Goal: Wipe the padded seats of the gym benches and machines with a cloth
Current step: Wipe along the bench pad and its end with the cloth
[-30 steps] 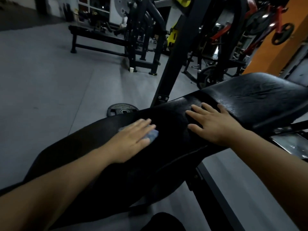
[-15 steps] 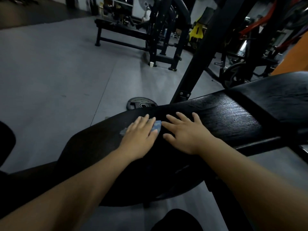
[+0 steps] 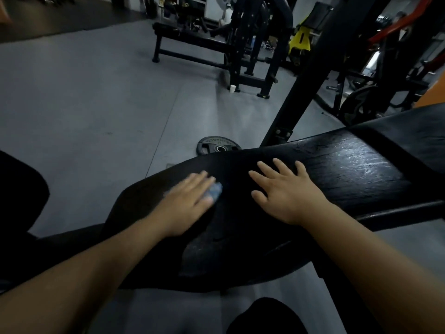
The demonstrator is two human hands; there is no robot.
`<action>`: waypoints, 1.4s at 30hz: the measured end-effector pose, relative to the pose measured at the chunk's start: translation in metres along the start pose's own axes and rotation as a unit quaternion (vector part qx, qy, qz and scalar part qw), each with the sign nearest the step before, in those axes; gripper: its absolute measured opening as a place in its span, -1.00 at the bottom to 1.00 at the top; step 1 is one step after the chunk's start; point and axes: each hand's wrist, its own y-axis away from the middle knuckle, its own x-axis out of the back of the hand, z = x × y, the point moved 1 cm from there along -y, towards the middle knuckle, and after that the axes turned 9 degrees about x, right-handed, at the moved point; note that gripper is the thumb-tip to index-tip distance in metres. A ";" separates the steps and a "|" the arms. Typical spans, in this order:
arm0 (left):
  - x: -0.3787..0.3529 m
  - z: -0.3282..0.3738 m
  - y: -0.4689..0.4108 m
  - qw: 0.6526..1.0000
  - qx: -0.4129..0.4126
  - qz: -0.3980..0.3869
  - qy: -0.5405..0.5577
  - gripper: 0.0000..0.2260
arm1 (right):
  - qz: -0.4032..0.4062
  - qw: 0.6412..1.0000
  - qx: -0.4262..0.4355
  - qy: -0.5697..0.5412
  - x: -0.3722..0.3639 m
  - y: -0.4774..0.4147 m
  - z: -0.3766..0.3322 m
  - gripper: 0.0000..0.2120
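Left hand (image 3: 185, 203) leftward, blurred; cloth (image 3: 216, 190) half-covered

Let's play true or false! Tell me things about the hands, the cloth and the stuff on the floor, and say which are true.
1. The left hand presses a blue cloth on the black bench pad. True.
2. The right hand holds the cloth. False: it lies flat on the pad, holding nothing.
3. A weight plate lies on the floor. True.
4. The white cup stands on the pad. False: it stands on the floor.
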 end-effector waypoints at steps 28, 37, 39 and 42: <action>-0.012 0.035 0.016 0.999 -0.035 0.033 0.021 -0.56 | 0.105 0.975 0.078 -0.182 0.025 -0.089 -0.075 -0.74; 0.003 -0.096 0.030 0.941 0.209 0.077 0.254 -0.36 | 0.087 0.979 0.153 -0.105 -0.007 -0.082 -0.140 -0.72; 0.016 -0.097 0.044 0.851 0.219 0.128 0.460 -0.43 | 0.103 0.974 0.166 -0.119 -0.007 -0.091 -0.163 -0.72; 0.046 -0.108 0.055 0.730 0.292 0.163 0.596 -0.53 | 0.099 0.971 0.183 -0.117 -0.006 -0.112 -0.206 -0.65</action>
